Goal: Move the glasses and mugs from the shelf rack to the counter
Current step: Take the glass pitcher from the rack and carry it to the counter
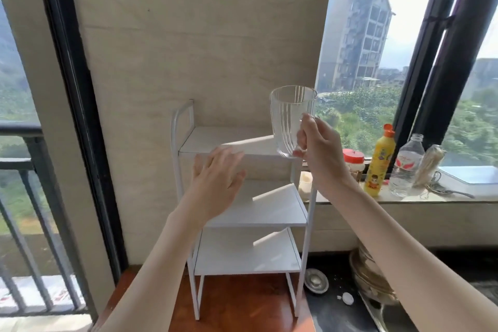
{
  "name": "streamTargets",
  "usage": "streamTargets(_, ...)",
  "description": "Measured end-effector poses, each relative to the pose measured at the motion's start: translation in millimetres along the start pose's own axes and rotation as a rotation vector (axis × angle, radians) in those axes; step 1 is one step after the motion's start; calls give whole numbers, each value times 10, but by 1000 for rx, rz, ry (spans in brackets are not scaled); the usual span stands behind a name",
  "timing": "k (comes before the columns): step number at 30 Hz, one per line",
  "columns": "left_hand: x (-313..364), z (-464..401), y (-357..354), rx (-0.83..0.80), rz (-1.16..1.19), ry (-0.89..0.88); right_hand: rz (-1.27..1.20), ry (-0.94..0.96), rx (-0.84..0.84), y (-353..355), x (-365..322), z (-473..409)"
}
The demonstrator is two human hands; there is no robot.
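A clear ribbed glass mug (289,118) hangs upright in the air above the right end of the top shelf of the white three-tier shelf rack (242,205). My right hand (320,153) grips it by the handle on its right side. My left hand (218,180) is open with fingers spread, hovering in front of the rack's top and middle shelves and holding nothing. All three shelves show bare. The rack stands on a reddish wooden surface (237,304) against a beige wall.
To the right, a window sill (404,199) holds a red-lidded jar (353,160), a yellow squeeze bottle (380,164), a clear plastic bottle (407,167) and a glass jar (429,164). A dark counter (336,312) at lower right carries a small dish (316,280) and stacked pots (372,277).
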State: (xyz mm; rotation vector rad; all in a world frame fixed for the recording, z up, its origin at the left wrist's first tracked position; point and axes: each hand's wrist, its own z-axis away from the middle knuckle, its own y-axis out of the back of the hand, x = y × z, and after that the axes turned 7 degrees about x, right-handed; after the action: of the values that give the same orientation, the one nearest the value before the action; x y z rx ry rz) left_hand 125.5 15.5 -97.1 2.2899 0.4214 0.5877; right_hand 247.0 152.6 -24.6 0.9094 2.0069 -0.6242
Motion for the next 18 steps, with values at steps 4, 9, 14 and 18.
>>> streamTargets(4,281,287,-39,-59,134,-91,6,-25,47,414,-86,446)
streamTargets(9,819,532,-224,-140,221,-183,82,-65,134,1182,-114,1041)
streamTargets(14,1753,802,-478,-209,308,-344,186,-142,278,2163,-286,1728)
streamTargets(18,2661,1157,-710,-295,411,-453,265,-188,456,3041,-494,2285)
